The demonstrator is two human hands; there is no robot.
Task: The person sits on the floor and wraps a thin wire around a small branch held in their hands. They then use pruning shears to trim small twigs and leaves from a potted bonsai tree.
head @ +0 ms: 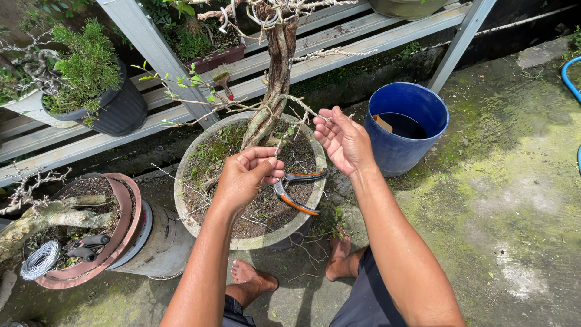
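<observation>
Outdoor garden nursery yard, bonsai-growing area. Indicated by: potted trained trees in a round concrete pot (pixel 187 212), further pots kept on a metal rack (pixel 339 45), mossy concrete ground (pixel 484 181), blue bucket (pixel 407 126), wire coil (pixel 40 260).

Mossy concrete floor (pixel 514 181) under round cement pot (pixel 242 242), blue bucket (pixel 402 130), terracotta-rimmed pot (pixel 130 224).
</observation>
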